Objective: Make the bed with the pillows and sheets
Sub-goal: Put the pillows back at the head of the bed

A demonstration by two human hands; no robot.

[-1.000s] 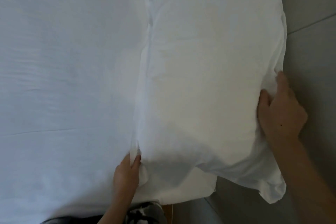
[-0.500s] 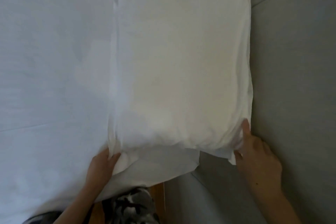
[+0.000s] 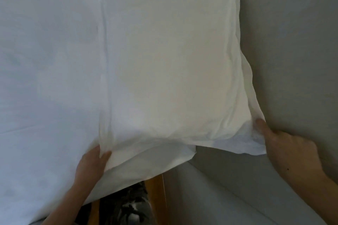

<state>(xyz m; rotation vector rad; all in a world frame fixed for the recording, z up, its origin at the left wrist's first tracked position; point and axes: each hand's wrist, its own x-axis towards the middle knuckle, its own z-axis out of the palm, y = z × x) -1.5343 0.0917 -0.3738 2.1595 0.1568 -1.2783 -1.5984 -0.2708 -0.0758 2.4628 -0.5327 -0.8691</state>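
The white pillow point(image 3: 170, 64) lies at the bed's point(image 3: 45, 60) right edge, each near corner pinched by the left hand point(image 3: 91, 166) and right hand point(image 3: 290, 150), so an uneven tug could slide it off rightward.

Our right hand point(image 3: 290, 150) has slid down the pillow's point(image 3: 173, 64) headboard-side edge to its near corner, now pinching the pillowcase flap beside our left hand's point(image 3: 91, 164) corner.
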